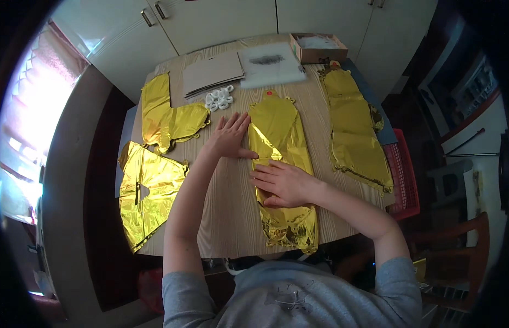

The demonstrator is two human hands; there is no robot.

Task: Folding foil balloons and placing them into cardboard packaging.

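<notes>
Across one wood-grain table [227, 224] lie four gold foil shapes [355, 131]; the middle shape [279, 126], flanked by bare wood, nears the front edge. Right hand [287, 185] spreads flat upon it, left hand [230, 138] splays along its left edge.

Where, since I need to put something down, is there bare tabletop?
Bare tabletop shows between the left forearm and the middle gold foil, and between that foil and the right-hand gold foil, where the right forearm crosses. The left side is crowded with two more foils, the far side with cardboard and a box.
</notes>
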